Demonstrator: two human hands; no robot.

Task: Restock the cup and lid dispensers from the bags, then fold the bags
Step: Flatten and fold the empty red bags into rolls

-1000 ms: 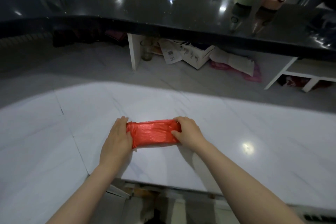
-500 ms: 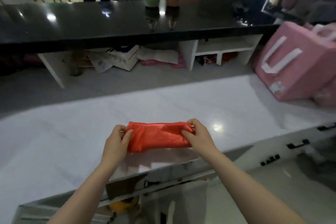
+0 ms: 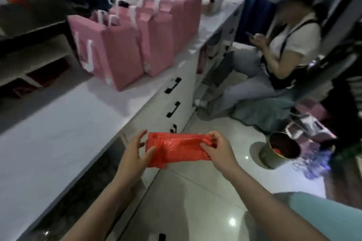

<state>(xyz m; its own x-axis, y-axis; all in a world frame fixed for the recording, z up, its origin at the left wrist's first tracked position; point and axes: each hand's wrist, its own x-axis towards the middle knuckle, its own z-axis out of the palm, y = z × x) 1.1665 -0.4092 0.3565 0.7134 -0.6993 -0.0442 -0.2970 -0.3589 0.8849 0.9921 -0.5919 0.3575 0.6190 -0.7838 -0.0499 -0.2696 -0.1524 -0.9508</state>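
A folded red plastic bag (image 3: 176,149) hangs in the air in front of me, off the white counter (image 3: 58,129) and over the tiled floor. My right hand (image 3: 217,149) pinches its right end, fingers curled round the bunched plastic. My left hand (image 3: 135,152) is at the bag's left end; the thumb presses its lower left corner while the fingers are spread and lifted off it. No cups, lids or dispensers are in view.
Several pink paper bags (image 3: 125,53) stand on the counter's far end. Drawers with black handles (image 3: 173,86) face the aisle. A person sits on the right (image 3: 278,60). A metal bin (image 3: 279,150) stands on the floor to the right of my hands.
The bag has been lifted off the counter and carried right, over the floor. My view has swung right along the counter. My left fingers have opened off the bag's end.
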